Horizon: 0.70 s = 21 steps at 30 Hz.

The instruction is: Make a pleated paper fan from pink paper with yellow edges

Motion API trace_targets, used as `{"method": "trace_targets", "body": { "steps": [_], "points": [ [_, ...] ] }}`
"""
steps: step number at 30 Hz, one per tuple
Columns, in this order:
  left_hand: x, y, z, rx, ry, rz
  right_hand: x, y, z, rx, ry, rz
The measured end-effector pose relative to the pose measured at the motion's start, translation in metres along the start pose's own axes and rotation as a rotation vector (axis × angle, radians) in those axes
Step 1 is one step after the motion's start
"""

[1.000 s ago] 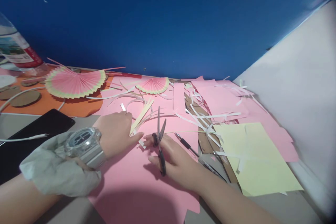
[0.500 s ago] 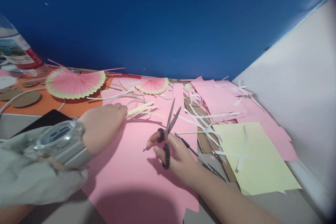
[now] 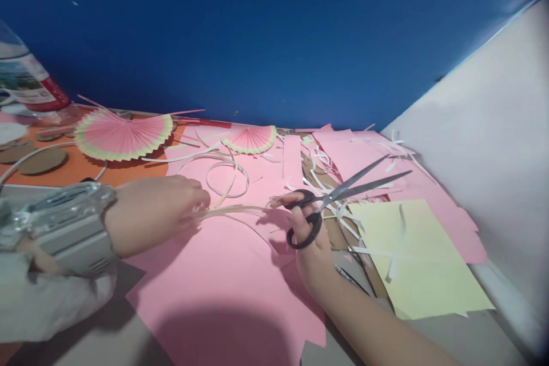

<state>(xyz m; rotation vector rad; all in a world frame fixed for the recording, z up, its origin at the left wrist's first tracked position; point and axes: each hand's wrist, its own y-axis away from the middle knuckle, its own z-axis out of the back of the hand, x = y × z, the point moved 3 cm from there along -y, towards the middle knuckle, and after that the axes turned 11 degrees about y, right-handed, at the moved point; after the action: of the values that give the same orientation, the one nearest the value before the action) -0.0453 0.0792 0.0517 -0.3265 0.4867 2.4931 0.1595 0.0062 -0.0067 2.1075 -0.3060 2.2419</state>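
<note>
My left hand [image 3: 167, 211], with a clear-and-grey watch [image 3: 71, 229] on the wrist, is closed on pale yellow paper strips [image 3: 234, 210] that stretch to the right over the pink paper [image 3: 223, 274]. My right hand [image 3: 315, 246] has its fingers through the black handles of a pair of scissors [image 3: 328, 200]. The blades are spread and point right, away from the strips. The right fingertips are close to the strips' far ends; whether they touch is unclear. A coiled strip [image 3: 227, 178] lies just behind the held strips.
Two pleated pink fans [image 3: 124, 136] with yellow edges lie at the back. A plastic bottle [image 3: 32, 83] stands far left, near cardboard discs [image 3: 43, 160]. White paper scraps [image 3: 321, 160] and a pale yellow sheet [image 3: 420, 263] are to the right. A blue wall [image 3: 257, 40] rises behind.
My left hand has shifted left and slightly nearer, drawing the strips with it. My right hand has moved right, and the scissors have turned from pointing up to pointing right.
</note>
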Motion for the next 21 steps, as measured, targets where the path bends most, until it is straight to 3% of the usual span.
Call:
{"method": "trace_targets", "body": {
  "steps": [3, 10, 15, 21],
  "points": [
    [-0.004, -0.003, -0.001, 0.073, -0.025, 0.001, 0.002, -0.001, 0.0, -0.028, 0.011, -0.044],
    [-0.016, -0.019, -0.022, -0.111, -0.056, -0.011, 0.006, 0.0, -0.002, 0.014, 0.038, -0.035],
    [-0.019, -0.025, -0.032, -0.135, -0.015, -0.009, 0.003, -0.002, -0.003, 0.026, 0.046, 0.047],
    [-0.019, -0.027, -0.028, -0.134, 0.004, -0.089, -0.003, -0.001, -0.002, 0.047, 0.044, -0.019]
  ]
}}
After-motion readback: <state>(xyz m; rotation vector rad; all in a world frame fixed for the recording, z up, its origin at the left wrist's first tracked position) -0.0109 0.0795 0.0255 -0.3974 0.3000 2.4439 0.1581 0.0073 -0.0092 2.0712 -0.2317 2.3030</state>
